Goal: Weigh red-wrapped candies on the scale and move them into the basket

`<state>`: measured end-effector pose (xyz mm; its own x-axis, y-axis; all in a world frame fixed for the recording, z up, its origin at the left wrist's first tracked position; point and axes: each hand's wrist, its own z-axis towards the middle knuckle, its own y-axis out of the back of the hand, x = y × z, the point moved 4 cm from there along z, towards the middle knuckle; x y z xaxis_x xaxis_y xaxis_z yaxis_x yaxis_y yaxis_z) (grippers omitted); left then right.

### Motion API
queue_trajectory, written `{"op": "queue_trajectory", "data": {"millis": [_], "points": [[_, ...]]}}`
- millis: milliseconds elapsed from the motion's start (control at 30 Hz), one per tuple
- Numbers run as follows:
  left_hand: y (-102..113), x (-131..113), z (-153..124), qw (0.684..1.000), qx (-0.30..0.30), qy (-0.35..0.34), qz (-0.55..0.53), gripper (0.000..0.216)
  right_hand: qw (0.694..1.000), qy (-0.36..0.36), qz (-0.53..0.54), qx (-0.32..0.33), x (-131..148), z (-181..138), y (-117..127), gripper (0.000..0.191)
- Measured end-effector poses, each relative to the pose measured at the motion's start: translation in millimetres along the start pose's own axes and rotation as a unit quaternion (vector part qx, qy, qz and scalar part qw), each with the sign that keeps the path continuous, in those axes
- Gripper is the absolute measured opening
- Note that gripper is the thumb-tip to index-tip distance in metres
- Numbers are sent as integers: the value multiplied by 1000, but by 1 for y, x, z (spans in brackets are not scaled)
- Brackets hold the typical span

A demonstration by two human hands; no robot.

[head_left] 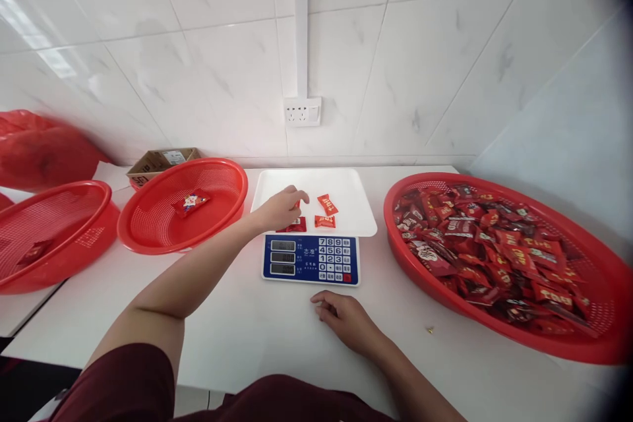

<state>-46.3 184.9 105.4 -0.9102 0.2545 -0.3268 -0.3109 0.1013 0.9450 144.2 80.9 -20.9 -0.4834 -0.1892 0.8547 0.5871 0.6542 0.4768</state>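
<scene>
My left hand (281, 210) is over the white weighing tray (353, 188) of a digital scale, its fingers closed on a small red wrapped candy (298, 203), mostly hidden by them. Lying on the tray to its right are two red wrapped candies, an upper candy (327, 204) and a lower candy (324, 221). A darker red candy packet (295, 225) lies partly under the hand at the tray's front edge. Below the scale's blue keypad panel (310, 260), my right hand (349, 322) rests on the white table with fingers loosely curled in and nothing visible in them.
At right, a large red basket (395, 231) holds many wrapped candies. A red basket (228, 211) at left contains one packet (192, 203); another basket (93, 231) stands farther left. Behind are a cardboard box (148, 163) and a red bag (44, 151). A tiny gold-coloured bit (430, 330) lies on the table.
</scene>
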Motion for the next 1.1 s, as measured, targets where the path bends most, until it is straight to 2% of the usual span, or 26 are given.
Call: {"op": "queue_trajectory", "data": {"millis": [100, 233, 300, 367, 467, 533, 600, 667, 767, 867, 1000, 1100], "points": [[-5, -4, -13, 996, 76, -18, -30, 28, 1000, 3, -16, -3, -1, 1, -2, 28], [-5, 0, -16, 995, 97, -8, -37, 34, 1000, 4, 1, 2, 6, -2, 0, 27], [-5, 2, -15, 994, 101, -3, -46, 38, 1000, 24, 10, -8, 19, -5, 10, 27], [-4, 3, -13, 994, 97, 6, -55, 41, 997, 62, 5, -49, 37, -4, 29, 26], [-3, 5, -9, 994, 90, 24, -63, 44, 980, 110, -42, -163, 64, 8, 70, 24], [-3, 6, -7, 992, 92, 36, -75, 47, 958, 132, -106, -233, 77, 25, 94, 25], [-5, 6, -6, 991, 89, 40, -86, 45, 938, 132, -189, -260, 84, 45, 108, 27], [-6, 3, -8, 993, 68, 36, -92, 40, 930, 116, -249, -245, 87, 65, 113, 32], [-4, 2, -15, 996, 11, 29, -89, 31, 936, 76, -289, -186, 86, 86, 111, 43], [14, 13, -29, 994, -66, 42, -77, 28, 942, 48, -300, -139, 85, 95, 110, 46], [55, 60, -59, 975, -190, 116, -15, 29, 947, 55, -298, -110, 86, 100, 109, 36], [68, 100, -86, 954, -211, 204, 58, 39, 948, 59, -294, -104, 86, 105, 107, 27]]}}
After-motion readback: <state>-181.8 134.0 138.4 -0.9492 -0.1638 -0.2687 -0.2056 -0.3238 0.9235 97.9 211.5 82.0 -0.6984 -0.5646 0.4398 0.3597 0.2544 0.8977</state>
